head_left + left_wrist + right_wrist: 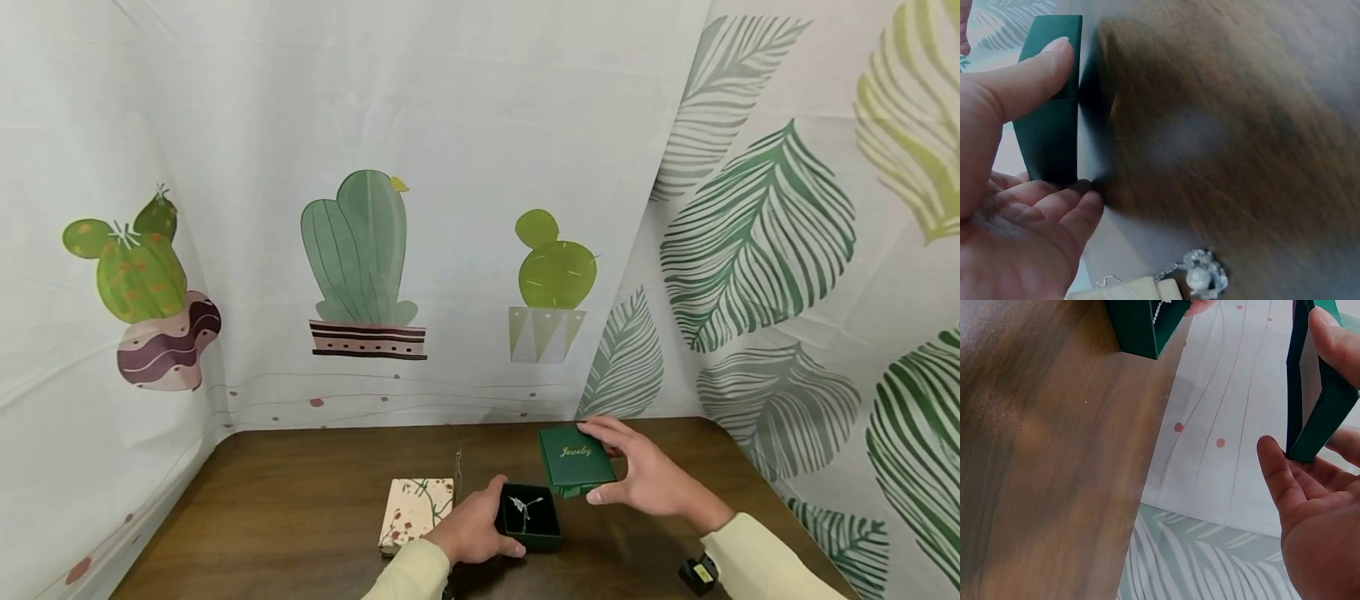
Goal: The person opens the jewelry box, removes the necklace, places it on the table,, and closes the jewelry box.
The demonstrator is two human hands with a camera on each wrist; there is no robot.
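Note:
My left hand point(474, 523) grips a small green jewelry box base point(544, 542) on the table, thumb on the near side and fingers around the far side. A silver necklace point(523, 507) lies on the box's black lining. Off to the upper right, my right hand point(651, 477) holds the green box lid point(573, 458) by its edges, raised apart from the base. Gold lettering on the lid reads "Jewelry". In the right wrist view the lid point(1326, 406) shows its hollow underside between thumb and fingers.
Left of the hands lies a cream floral box point(411, 510), partly behind my left wrist. Beside it is a thin chain point(459, 468); a pearl pendant point(1204, 275) shows in the left wrist view. Printed curtains point(465, 167) border the brown wooden table point(300, 500).

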